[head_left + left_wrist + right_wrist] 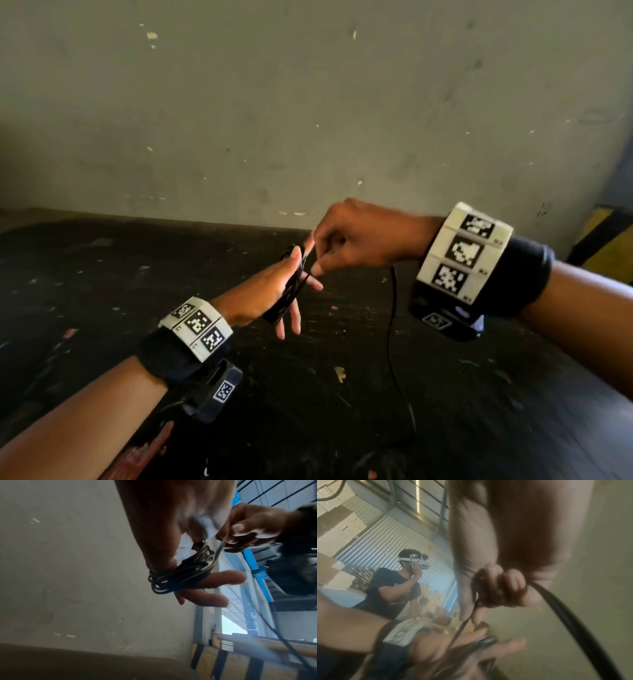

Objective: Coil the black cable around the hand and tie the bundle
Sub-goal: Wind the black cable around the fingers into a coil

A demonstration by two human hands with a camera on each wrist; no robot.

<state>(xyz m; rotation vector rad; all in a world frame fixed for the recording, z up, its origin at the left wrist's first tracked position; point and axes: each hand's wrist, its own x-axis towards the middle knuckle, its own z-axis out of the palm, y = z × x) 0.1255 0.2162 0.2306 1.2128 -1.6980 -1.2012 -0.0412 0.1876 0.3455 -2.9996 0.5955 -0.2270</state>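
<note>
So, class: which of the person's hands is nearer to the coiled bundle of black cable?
Left. The bundle is wound around the left hand's fingers. The right hand sits beside it, pinching the free strand.

The black cable is thin and glossy, wound in many close turns around the fingers of the left hand, the loops bunched into a tight band across them. From the bundle a short taut stretch runs up to the right hand, which pinches it. Below that hand the loose remainder hangs down in a slack curve.
</note>
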